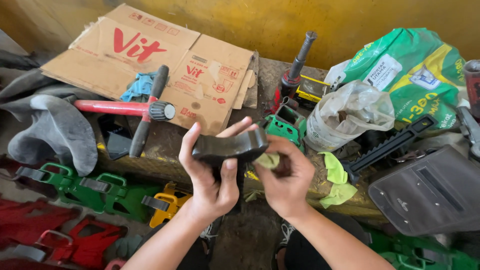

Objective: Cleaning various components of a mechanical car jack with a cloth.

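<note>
My left hand [210, 172] grips a dark curved metal part [231, 146], thumb across its front and fingers behind it. My right hand [286, 176] is closed on a small yellow-green rag [268, 160] pressed against the right end and underside of that part. Both hands are raised over the front edge of a worn wooden bench [165, 145].
On the bench lie flattened cardboard [145, 60], a red-handled tool with black grips [145, 110], a green metal piece [287, 125], a plastic bag over a tub [345, 112], a green sack [415, 70], a black toothed bar [390, 145]. Green, yellow and red frames [100, 192] lie below left.
</note>
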